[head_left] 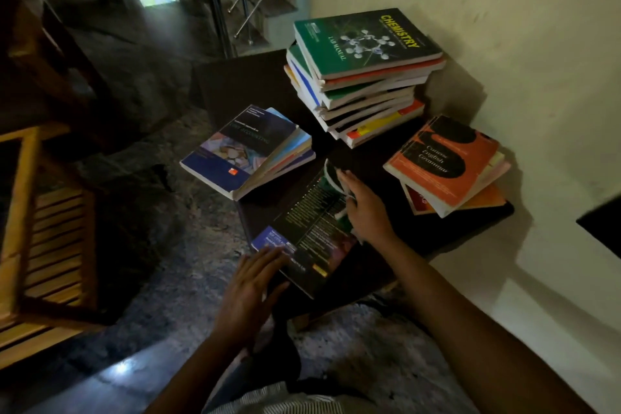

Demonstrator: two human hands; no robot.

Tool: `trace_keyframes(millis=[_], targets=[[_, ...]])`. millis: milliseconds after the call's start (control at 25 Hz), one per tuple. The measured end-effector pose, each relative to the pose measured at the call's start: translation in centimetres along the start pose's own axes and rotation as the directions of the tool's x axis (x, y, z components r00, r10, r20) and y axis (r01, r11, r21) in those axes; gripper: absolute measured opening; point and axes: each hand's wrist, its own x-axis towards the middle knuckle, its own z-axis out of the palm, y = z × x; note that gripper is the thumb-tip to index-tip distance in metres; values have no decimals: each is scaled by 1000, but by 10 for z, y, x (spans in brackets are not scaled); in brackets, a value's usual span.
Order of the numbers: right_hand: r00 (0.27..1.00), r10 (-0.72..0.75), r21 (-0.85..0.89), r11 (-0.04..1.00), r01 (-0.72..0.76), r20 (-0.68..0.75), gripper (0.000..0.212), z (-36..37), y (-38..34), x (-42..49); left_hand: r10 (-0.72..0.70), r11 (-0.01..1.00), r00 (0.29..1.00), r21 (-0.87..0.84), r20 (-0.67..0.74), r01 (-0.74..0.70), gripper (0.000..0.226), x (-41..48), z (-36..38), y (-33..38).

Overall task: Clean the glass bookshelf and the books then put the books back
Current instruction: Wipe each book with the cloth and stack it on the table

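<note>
Stone floor (pixel 134 178) and a cream wall (pixel 504 10) surround a dark table (pixel 242 84). At the table's six o'clock lies a black book (pixel 316 222). The left hand (pixel 248 292) rests straight-fingered on its seven o'clock corner. The right hand (pixel 366 212) touches its three o'clock edge, grip unclear.

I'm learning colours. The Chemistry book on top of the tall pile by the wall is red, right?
Not red: the head view shows the Chemistry book is green. It does lie on top of the tall pile by the wall.
</note>
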Motion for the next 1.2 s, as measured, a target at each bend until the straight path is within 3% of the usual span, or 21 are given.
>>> trace_keyframes(millis=[80,160,240,360,480,520,600,720,880,1080,1200], targets=[[996,-46,-315,947,68,77,56,22,10,15,-136,990,989,-58,-59,132,53,-3,-16,-3],[987,-148,-465,871,160,63,55,42,11,9,-219,975,973,-56,-76,215,47,-8,-28,-4],[969,-240,-467,851,240,61,57,60,2,-16,-279,960,958,-47,-68,276,42,-13,-33,-5],[921,-341,-420,819,390,190,56,84,-15,-61,-298,954,954,-30,-29,297,40,-11,-34,-1],[834,-449,-180,836,519,320,48,91,-27,-94,-259,966,965,-27,-51,258,41,0,-35,4],[841,-425,-59,881,469,336,48,85,-26,-104,-262,965,963,-39,-65,260,41,3,-35,6],[926,-244,151,966,208,288,57,61,-18,-123,-250,967,966,-71,-72,245,41,12,-31,16],[996,50,325,943,-74,79,63,10,-6,-134,-129,992,989,14,69,128,61,22,-4,37],[986,159,373,919,-130,-48,55,-34,6,-144,36,935,964,331,262,-125,77,21,33,34],[981,175,404,906,-129,-78,53,-31,5,-149,150,892,930,361,335,-274,74,28,29,26],[984,161,386,914,-121,-72,50,-28,4,-143,324,832,898,362,298,-420,68,35,17,23]])
